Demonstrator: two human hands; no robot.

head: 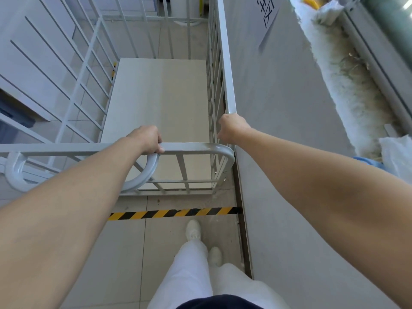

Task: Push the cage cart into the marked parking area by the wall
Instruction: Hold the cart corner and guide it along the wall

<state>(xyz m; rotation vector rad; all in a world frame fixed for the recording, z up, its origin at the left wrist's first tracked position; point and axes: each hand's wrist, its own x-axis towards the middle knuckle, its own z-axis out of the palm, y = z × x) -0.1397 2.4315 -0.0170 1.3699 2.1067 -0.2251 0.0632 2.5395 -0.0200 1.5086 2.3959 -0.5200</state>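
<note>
The wall (278, 130) ran along my right, and the cage cart (156, 103) stood tight beside it, its long axis parallel to the wall and pointing away from me, just past the striped floor tape (174, 214). My left hand (147, 139) gripped the near top rail; my right hand (231, 127) clasped the wall-side rail's end.

This looks like a warehouse or back-of-house storage area. A white metal cage cart (156, 108) stands on a tiled floor (124, 241) marked with yellow-and-black hazard tape (174, 213). A plain grey wall (278, 130) bears a printed paper sign (268, 21), and white cabinets (40, 52) stand at the left.
</note>
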